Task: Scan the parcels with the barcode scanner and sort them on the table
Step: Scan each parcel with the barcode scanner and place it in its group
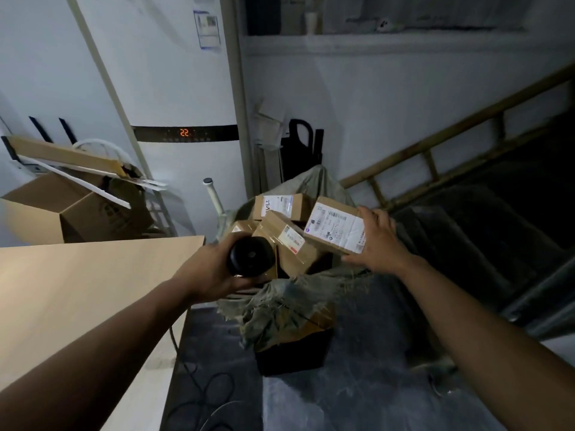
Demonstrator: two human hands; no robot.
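Head view: the grip of the right hand (378,241) is seen clasped on a cardboard parcel (337,225), fingers curled over its right end and the thumb tucked beneath the near edge. The left hand (211,269) is wrapped around the black barcode scanner (250,258), whose rounded end faces the camera, so the scanning window is taken to point away, toward the parcels. The held parcel is raised just above the others, over the right side of an open sack (289,301) standing on the floor beside the surface (93,290). Its long axis runs from upper left to lower right, tilted, with the white label (336,230) turned up and toward the scanner. More parcels (280,225) are piled in the sack beneath it, labels facing various ways.

The step in hand is judged to be presenting the label for a scan; nothing is seen sorted on the visible part of the surface. Several things could go wrong from here. The parcel is grasped by one end only, so it could pivot or slip back into the sack if lifted quickly. Two neighbouring labels lie close to the scanner's line, so a wrong code could be read. The light is dim and the label wrinkled, which could cause a failed read. A cable (202,396) is coiled on the floor near the sack and could be snagged.
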